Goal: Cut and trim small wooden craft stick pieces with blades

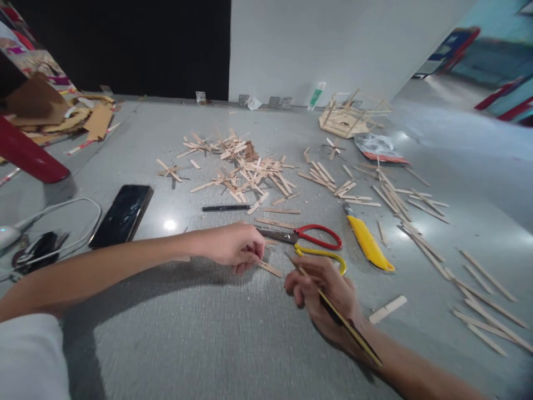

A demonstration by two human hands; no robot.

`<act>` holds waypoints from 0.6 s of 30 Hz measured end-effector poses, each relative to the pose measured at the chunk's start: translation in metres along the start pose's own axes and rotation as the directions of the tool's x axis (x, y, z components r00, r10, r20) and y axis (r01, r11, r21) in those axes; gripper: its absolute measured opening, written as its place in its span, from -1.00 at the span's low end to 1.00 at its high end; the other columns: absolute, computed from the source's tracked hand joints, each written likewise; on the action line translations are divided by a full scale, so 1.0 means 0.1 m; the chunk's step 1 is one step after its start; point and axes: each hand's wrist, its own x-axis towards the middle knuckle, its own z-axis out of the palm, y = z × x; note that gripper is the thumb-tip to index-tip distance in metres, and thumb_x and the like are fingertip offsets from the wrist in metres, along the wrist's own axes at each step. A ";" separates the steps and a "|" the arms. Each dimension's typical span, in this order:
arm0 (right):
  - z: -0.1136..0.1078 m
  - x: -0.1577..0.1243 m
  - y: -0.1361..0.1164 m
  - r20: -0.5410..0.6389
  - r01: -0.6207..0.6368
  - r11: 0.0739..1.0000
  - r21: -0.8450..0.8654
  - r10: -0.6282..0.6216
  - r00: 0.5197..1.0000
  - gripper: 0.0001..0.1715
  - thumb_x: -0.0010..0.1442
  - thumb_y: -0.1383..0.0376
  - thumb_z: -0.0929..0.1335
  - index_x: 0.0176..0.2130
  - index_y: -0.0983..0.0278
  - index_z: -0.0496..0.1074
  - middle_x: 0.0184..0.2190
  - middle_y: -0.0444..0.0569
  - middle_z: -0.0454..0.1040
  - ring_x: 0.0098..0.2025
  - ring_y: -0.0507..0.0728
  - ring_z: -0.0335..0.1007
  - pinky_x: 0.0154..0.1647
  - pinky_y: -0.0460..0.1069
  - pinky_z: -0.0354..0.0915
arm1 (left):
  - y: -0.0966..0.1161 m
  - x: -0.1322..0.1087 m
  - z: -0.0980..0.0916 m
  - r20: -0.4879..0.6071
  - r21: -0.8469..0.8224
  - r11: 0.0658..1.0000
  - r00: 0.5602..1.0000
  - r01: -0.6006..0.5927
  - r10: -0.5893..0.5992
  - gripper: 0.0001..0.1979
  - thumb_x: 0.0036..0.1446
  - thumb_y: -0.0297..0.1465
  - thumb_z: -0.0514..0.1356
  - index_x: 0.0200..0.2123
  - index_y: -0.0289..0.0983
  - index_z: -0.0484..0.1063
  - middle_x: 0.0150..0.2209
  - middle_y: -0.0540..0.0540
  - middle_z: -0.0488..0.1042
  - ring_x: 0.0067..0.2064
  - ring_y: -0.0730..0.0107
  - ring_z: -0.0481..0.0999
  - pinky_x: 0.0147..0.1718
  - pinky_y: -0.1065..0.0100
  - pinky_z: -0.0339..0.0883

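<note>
My left hand (239, 248) pinches one end of a short wooden craft stick (270, 269), its other end pointing right, just above or on the grey tabletop. In my right hand (327, 291) is a pencil (350, 328) with dark and yellow stripes, its tip pointing up and left toward the stick. Scissors (297, 236) with one red and one yellow handle lie just beyond both hands, their blades partly behind my left hand. To the right of them rests a yellow utility knife (370, 243). A notched stick piece (388, 309) lies beside my right wrist.
Loose craft sticks (258, 169) are heaped mid-table, with more strewn at right. A black pen (225, 208) lies before the heap. A phone (122, 215) and white cable (89, 201) are at left. A stick-built frame (345, 119) and plastic bag (381, 147) stand back right.
</note>
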 end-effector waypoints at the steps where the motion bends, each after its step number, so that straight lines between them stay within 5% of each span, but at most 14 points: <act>1: -0.01 0.02 0.01 -0.013 -0.015 1.000 -0.011 0.015 1.000 -0.76 0.47 0.25 0.16 -0.05 0.23 0.36 -0.56 -0.21 0.48 -0.71 -0.05 0.29 -0.66 -0.15 0.21 | 0.00 0.00 0.00 0.002 0.002 1.000 1.000 -0.003 0.003 -0.83 0.27 -0.52 0.14 -0.41 -0.31 0.37 -0.57 0.03 0.44 -0.56 0.45 0.51 -0.56 0.49 0.36; 7: -0.11 0.15 -0.04 -0.034 0.050 0.970 -0.240 -0.060 0.998 -0.80 0.42 0.28 0.26 -0.11 0.27 0.46 -0.56 -0.18 0.49 -0.63 -0.04 0.38 -0.58 -0.14 0.26 | 0.15 -0.05 0.09 -0.155 -0.015 0.993 0.982 -0.113 0.110 -0.86 0.25 -0.56 0.13 -0.37 -0.33 0.40 -0.52 0.02 0.46 -0.53 0.49 0.51 -0.51 0.48 0.37; 12: -0.14 0.09 -0.07 -0.059 0.145 0.948 -0.284 -0.168 0.984 -0.90 0.35 0.38 0.33 -0.17 0.25 0.48 -0.58 -0.23 0.47 -0.64 -0.05 0.37 -0.59 -0.14 0.24 | 0.28 -0.10 0.16 -0.360 -0.014 0.966 0.903 -0.257 0.235 -0.89 0.30 -0.45 0.17 -0.27 -0.34 0.47 -0.43 -0.03 0.52 -0.47 0.49 0.53 -0.39 0.42 0.46; 18: -0.17 -0.06 0.02 -0.135 0.160 0.967 -0.200 -0.189 0.973 -0.73 0.35 0.47 0.28 -0.10 0.17 0.48 -0.45 -0.16 0.59 -0.52 0.02 0.49 -0.44 -0.09 0.34 | 0.40 -0.18 0.10 -0.229 0.004 0.946 0.920 -0.325 0.318 -0.88 0.30 -0.44 0.20 -0.23 -0.34 0.54 -0.36 -0.07 0.59 -0.38 0.50 0.59 -0.33 0.49 0.44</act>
